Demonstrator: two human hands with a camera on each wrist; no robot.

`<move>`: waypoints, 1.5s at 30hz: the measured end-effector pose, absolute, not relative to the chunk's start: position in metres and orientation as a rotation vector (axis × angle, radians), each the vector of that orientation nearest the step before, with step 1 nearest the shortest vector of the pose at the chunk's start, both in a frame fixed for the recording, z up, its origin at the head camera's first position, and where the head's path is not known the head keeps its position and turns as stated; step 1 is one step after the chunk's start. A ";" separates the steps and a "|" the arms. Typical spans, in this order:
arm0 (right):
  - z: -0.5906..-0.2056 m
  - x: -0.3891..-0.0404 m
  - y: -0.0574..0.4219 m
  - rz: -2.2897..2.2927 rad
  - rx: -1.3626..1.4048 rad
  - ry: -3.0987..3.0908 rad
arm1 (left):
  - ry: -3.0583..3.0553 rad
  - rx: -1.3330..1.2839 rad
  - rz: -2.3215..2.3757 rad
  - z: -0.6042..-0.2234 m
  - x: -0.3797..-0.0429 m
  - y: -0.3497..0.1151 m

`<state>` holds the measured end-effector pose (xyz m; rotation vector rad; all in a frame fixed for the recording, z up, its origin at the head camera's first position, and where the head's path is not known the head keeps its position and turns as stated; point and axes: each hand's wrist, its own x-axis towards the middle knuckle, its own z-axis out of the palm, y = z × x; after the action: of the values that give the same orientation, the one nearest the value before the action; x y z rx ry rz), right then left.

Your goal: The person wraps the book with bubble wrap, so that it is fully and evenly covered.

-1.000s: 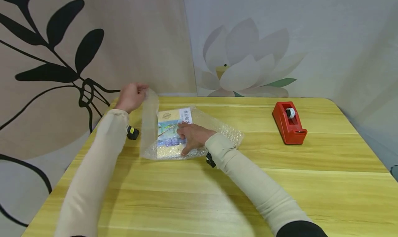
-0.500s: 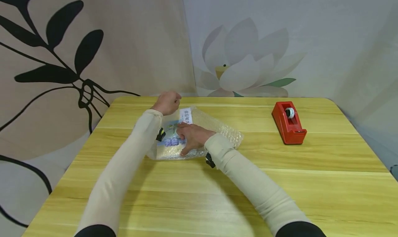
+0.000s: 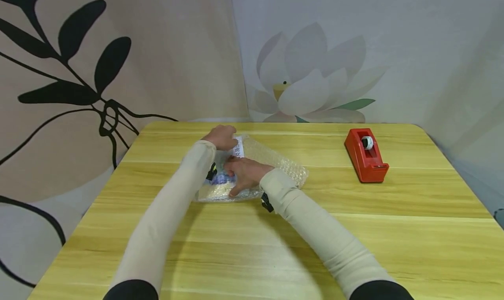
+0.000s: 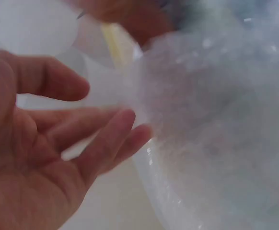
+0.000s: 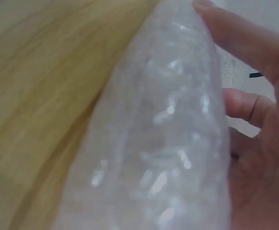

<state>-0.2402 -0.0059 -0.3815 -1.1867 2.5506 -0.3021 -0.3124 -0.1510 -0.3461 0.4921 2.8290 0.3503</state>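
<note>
The book (image 3: 223, 179) lay in bubble wrap (image 3: 271, 153) on the tabletop (image 3: 244, 256), under the right hand (image 3: 250, 173), fingers spread; the left hand (image 3: 221, 137), fingers parted, gripped nothing near an edge. The book seemed light and firm, the bubble wrap slippery, best pinched by its edge.

An indoor corner, room type unclear — a lotus mural (image 3: 307, 90) behind the wood-grain tabletop (image 3: 236, 252)'s far edge, a black branch print (image 3: 112, 64) beyond its far left corner.

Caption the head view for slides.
Two hands at a book in bubble wrap, red tape dispenser to the right, on a wood-grain table.
</note>
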 end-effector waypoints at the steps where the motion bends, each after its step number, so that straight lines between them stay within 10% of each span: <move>1: -0.381 -0.240 -0.006 -0.304 -1.183 2.549 | 2.791 0.479 0.386 -0.345 -0.313 -0.154; 45: -0.370 -0.236 -0.008 -0.216 -1.092 2.519 | 2.707 0.635 0.357 -0.389 -0.280 -0.229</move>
<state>-0.2357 -0.0075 -0.3698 -1.0916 2.5189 -0.2164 -0.2803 -0.2292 -0.3890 0.6346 2.7067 0.3571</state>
